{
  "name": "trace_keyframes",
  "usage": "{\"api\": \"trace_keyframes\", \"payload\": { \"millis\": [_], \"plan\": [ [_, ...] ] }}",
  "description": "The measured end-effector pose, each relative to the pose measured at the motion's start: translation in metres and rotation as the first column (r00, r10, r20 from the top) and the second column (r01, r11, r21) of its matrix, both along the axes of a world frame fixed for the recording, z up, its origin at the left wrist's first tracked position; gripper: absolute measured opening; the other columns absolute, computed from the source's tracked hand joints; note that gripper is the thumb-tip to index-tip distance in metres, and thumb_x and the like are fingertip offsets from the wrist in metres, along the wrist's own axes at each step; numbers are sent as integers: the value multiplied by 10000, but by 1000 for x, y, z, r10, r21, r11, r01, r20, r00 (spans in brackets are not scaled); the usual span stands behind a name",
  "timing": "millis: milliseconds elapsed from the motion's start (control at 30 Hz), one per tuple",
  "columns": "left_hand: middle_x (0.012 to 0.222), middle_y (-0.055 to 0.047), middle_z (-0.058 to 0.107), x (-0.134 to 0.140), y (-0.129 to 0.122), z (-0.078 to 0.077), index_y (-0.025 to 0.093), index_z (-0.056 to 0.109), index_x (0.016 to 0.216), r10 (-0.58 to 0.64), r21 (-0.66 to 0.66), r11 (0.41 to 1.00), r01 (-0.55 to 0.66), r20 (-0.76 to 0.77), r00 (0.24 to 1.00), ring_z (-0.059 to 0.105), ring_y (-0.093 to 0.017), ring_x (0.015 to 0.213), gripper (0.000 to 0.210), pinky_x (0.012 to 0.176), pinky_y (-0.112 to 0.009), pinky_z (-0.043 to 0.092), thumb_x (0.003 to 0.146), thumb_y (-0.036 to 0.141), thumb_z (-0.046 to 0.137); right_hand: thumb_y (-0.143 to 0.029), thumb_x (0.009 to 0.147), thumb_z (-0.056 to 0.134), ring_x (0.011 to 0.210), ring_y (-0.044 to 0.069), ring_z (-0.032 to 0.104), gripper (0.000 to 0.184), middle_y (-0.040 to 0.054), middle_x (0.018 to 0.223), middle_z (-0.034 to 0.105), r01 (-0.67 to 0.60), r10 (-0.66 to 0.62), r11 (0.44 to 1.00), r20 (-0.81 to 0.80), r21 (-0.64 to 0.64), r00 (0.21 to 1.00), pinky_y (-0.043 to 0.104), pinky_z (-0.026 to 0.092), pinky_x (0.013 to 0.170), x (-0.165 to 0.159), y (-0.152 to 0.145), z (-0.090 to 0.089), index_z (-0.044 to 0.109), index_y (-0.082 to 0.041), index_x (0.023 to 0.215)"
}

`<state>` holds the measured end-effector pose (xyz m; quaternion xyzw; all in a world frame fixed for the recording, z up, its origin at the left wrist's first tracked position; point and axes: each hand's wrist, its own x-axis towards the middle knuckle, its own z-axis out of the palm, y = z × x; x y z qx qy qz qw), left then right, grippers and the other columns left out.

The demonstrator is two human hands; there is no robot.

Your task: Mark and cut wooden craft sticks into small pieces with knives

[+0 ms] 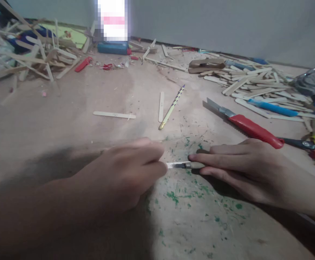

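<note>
My left hand is closed, thumb and finger pinching the end of a narrow pale strip that looks like a craft stick. Most of the strip is hidden by the fingers. Across from it, my right hand grips a thin tool with a pale handle, a metal collar and a dark narrow tip. The tip lies along the strip, pointing at my left fingers; whether it is a small blade or a brush I cannot tell. Just beyond my right hand lies a red-handled utility knife with its blade out.
Ahead lie a yellow patterned pencil and two loose craft sticks, one upright in view, one crosswise. A heap of sticks with a blue pen is at right, near scissors. More sticks pile at left.
</note>
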<state>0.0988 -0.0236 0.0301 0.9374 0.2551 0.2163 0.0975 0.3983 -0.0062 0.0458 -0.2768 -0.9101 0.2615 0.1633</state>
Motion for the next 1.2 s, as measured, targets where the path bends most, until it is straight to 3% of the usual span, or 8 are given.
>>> {"api": "trace_keyframes", "payload": {
  "millis": [233, 400, 567, 1200],
  "plan": [
    [880, -12, 552, 0, 0, -5, 143, 732, 1028, 2, -23, 1000, -1, 28, 1000, 519, -170, 780, 280, 659, -341, 382, 1052, 24, 479, -260, 1099, 624, 585, 109, 610, 218, 4, 754, 645, 32, -28, 997, -50, 76, 998, 283, 418, 516, 0, -4, -9, 750, -177, 1257],
    [905, 1, 559, -2, -1, -8, 181, 722, 1073, 29, -69, 997, -27, 30, 999, 550, -158, 810, 326, 686, -312, 409, 1054, 24, 437, -230, 1099, 625, 585, 113, 573, 217, 2, 752, 635, 47, -38, 982, -50, 181, 998, 309, 388, 515, 2, -7, -15, 744, -140, 1258],
    [893, -9, 578, -3, 0, -7, 182, 731, 1049, 31, -85, 996, -29, 26, 999, 546, -164, 797, 277, 698, -305, 416, 1039, 28, 501, -258, 1106, 615, 587, 105, 580, 186, -2, 761, 628, 17, -16, 995, -18, 98, 1000, 282, 410, 527, 2, -6, -11, 749, -174, 1205],
    [912, -16, 594, -2, 1, -4, 163, 727, 1061, 8, -67, 998, -8, 1, 1000, 563, -171, 816, 264, 708, -321, 407, 1050, 33, 498, -260, 1108, 613, 590, 112, 583, 151, 3, 757, 639, 11, -10, 996, -6, 93, 1000, 283, 419, 540, -1, -5, -5, 745, -189, 1129]
  ]
}}
